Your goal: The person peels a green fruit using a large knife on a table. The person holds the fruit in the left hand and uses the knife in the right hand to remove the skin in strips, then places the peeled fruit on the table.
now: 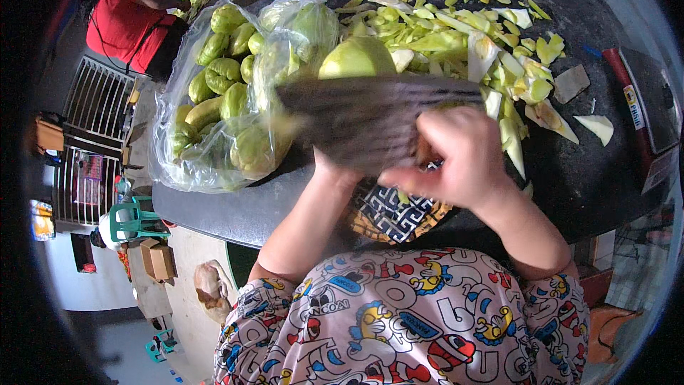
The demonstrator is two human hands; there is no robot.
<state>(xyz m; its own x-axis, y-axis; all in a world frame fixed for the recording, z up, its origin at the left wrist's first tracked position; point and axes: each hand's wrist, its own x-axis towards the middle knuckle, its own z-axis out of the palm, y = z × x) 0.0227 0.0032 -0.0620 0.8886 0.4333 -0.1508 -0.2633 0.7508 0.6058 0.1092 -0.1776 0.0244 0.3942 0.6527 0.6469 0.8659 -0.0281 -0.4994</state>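
Observation:
My right hand is closed round the handle of a cleaver whose broad dark blade lies across the middle, smeared by motion. Behind the blade, only the heel and wrist of my left hand show; its fingers are hidden. Just beyond the blade's far edge sits a large, smooth, pale green vegetable, partly covered. Cut green pieces and peelings are heaped past it to the right. On the left, a clear plastic bag holds several wrinkled chayotes. Below my hands is a black-and-white patterned cloth.
A dark table carries everything. At its right lie a grey block, a white vegetable slice and a red-edged dark object. A person in red is at far left. A dog lies on the floor near a cardboard box and green chair.

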